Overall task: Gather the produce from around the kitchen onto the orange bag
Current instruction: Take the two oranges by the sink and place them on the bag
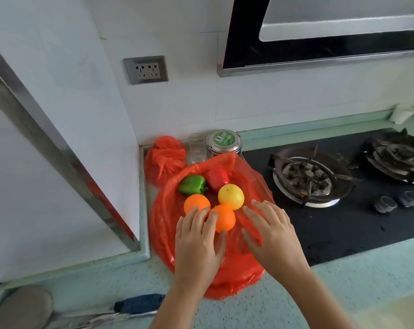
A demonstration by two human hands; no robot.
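Metal tin with green lid (pixel 223 141) and clear glass (pixel 196 148) stood against the back wall, just beside each other. Bunched orange bag (pixel 164 157) lodged in the corner. Two-burner gas hob (pixel 338 210) set into the counter. Wall socket (pixel 146 70) mounted above; range hood (pixel 324 32) overhead.

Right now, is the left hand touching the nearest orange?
Touching. The head view shows the left hand with fingertips lying over the nearest orange, no gap visible.
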